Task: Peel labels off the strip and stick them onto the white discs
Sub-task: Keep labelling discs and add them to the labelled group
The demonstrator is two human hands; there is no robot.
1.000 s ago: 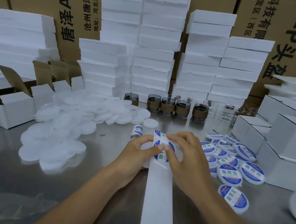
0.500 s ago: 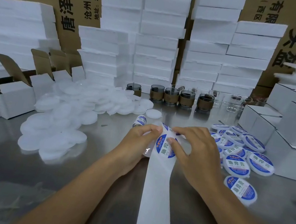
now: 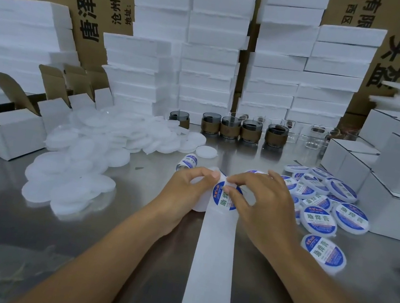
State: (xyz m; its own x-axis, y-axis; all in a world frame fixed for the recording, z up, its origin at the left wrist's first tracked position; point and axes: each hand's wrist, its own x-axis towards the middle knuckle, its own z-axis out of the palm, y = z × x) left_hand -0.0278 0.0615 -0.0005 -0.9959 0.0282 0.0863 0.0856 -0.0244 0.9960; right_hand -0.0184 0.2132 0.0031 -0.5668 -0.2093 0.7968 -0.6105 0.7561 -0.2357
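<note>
1. The right hand (image 3: 266, 206) pinches the top edge of a round blue-and-white label (image 3: 225, 200) between thumb and forefinger.
2. The left hand (image 3: 187, 191) grips the upper end of the long white paper backing strip (image 3: 211, 271), its thumb just beside the label. A white shape under its fingers may be a disc, but the hand hides most of it.
3. The label sits at the strip's upper end, between the two hands. The strip runs back toward the person across the shiny steel table (image 3: 99, 253).
4. Just beyond the left hand lies a small roll of printed labels (image 3: 188, 161).
5. To the right, labelled white discs (image 3: 319, 220) lie scattered beside closed white cardboard boxes (image 3: 398, 216).
6. To the left, a heap of plain white discs (image 3: 81, 166) spreads near open white boxes with brown flaps (image 3: 22, 123).
7. At the back, glass jars with brown bands (image 3: 230, 127) stand in a row before stacked white foam blocks (image 3: 210, 48).
</note>
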